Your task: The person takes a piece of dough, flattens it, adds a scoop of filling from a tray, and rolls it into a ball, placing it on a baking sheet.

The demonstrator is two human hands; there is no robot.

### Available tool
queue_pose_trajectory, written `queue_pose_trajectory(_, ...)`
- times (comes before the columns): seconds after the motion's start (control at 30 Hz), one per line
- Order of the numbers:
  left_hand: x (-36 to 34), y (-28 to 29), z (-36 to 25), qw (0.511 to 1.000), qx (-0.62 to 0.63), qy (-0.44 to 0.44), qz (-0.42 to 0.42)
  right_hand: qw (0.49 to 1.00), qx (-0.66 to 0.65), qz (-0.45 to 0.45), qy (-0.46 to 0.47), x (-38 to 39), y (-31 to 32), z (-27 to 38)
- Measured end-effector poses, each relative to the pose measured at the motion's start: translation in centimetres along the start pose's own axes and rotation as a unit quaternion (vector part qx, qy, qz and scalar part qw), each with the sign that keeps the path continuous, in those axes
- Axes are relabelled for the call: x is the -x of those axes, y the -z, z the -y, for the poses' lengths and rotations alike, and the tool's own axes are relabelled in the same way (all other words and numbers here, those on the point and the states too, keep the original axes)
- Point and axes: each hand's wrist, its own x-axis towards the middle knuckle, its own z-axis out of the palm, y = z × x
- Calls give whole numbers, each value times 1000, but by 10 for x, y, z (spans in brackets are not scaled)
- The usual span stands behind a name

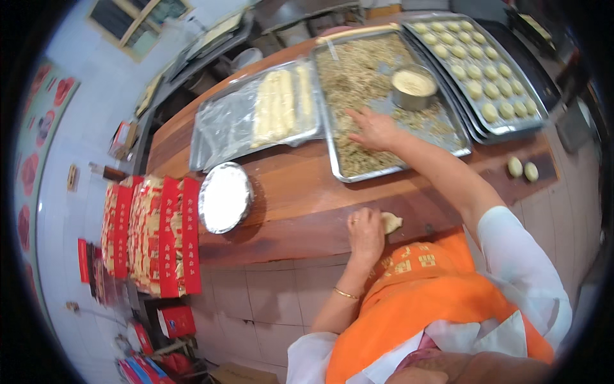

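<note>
Fingers of the right hand (376, 131) spread, tips down at the crumbly brown filling (358, 73) in a large metal tray (371, 175); nothing seen pinched between them. Left hand (366, 234) low on the wooden bench (288, 192), fingers bent and bunched. Dough piece (392, 223) pokes out on that hand's right side, near the bench's front edge; whether the fingers pinch it or merely cover it, cannot tell.

Risks, as judged. Dough piece sits close to the orange apron (422, 288): a forward lean could smear it or drag it off. Pressing too hard with the left hand might thin one side, so filling could burst through. An overfull right-hand scoop would likely shed crumbs on the way across the bench.

Round metal tin (416, 101) stands in the filling, just beyond the right hand; a careless sweep could knock it and spill its pale contents. Two dough balls (523, 170) lie loose near the bench's right end; a bump might roll them to the floor.
</note>
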Motion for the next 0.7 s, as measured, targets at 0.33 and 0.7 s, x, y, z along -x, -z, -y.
queue_pose_trajectory(0.33,-4,4,19,815,554,167,-13,994,69,80,15,-41,-35,-29)
queue_pose_trajectory(0.7,-8,-1,1,676,715,175,-24,990,133,-25,47,-69,-69,-78)
